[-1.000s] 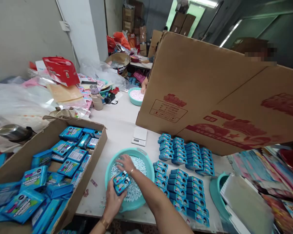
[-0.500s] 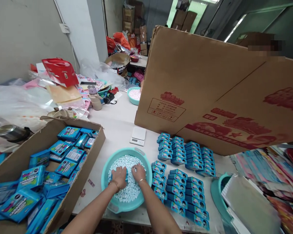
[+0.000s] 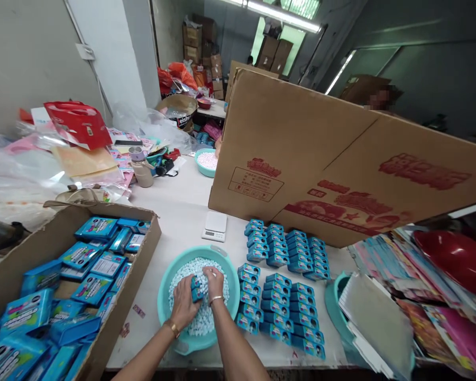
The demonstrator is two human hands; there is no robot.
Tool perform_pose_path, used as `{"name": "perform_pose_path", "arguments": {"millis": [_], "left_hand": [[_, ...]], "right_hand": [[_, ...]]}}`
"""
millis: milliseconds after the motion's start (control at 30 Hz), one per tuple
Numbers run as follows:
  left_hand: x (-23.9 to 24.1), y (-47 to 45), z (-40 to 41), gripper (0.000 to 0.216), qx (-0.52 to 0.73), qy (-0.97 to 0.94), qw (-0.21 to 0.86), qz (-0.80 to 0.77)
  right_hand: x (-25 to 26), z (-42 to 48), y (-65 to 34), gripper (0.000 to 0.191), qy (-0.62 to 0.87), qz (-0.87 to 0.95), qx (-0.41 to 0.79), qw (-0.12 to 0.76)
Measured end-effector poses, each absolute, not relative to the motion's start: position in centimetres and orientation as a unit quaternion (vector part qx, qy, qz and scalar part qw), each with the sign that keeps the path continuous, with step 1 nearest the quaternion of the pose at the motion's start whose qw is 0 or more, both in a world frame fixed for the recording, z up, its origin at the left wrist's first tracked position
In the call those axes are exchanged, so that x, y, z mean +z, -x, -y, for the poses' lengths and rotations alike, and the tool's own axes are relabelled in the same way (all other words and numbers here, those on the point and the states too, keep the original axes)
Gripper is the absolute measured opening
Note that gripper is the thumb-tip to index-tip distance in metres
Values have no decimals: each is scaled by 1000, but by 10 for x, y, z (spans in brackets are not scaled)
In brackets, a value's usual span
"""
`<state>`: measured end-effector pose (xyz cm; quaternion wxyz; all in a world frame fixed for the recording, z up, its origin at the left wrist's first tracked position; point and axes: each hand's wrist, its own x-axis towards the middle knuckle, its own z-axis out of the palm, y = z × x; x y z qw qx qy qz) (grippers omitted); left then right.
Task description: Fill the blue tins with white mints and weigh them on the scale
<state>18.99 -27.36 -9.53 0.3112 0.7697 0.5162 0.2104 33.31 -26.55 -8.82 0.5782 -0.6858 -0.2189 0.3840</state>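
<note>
Across a pale table, a tall carton stands far right, while an open box of loose packs lies near left. Rows of packs line the near right beside a teal basin, a scale just beyond it. Over the basin, a worker's left hand curls its fingers around what look like two blue packs; the right hand hovers just beside them, fingers drawn together, whether pinching any pellets impossible to tell. Filling the held packs appears underway; the next move calls for a steady left grip, openings unblocked.
</note>
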Motion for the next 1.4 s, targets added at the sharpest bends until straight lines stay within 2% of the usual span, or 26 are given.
{"name": "perform_pose_path", "arguments": {"millis": [233,500,833,1400], "left_hand": [[-94,-199,268,69,270,-761,347,-478],[-95,-189,264,70,294,-755,358,-464],[-83,-186,259,70,279,-781,375,-414],[-96,-182,267,72,297,-752,407,-425]], "right_hand": [[-67,266,-329,16,708,194,323,598],[-61,264,-317,35,691,160,330,623],[-64,260,-317,29,717,131,313,610],[-67,273,-309,36,704,127,339,611]]}}
